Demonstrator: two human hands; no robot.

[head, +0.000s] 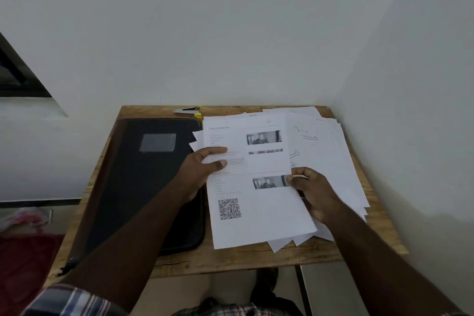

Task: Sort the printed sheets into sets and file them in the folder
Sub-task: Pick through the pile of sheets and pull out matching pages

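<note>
Landmark: the black folder (143,182) is taken as the reference; it lies shut and flat on the left part of the wooden table (230,259), a clear label pocket seen on its cover.
Window: a dark window corner (18,72) is seen far left of the folder, set in the wall.
Left hand (202,169): it is held at the folder's right edge; the thumb and curled fingers are closed round the left edge of the top sheet (246,146), which is pinched there.
Stapler: a small yellow and metal stapler (189,111) is placed just beyond the folder's far right corner.
Top sheet: printed with text and grey photos, it is raised slightly over the sheets right of the folder.
Printed sheets (259,213): a loose, fanned stack is spread right of the folder; the uppermost flat page carries a QR code.
Right hand (313,195): farther right of the folder, its bent fingers are held at the top sheet's lower right corner; an actual pinch cannot be confirmed.
Line drawings: pages (328,151) farthest from the folder are marked with faint outlines.
</note>
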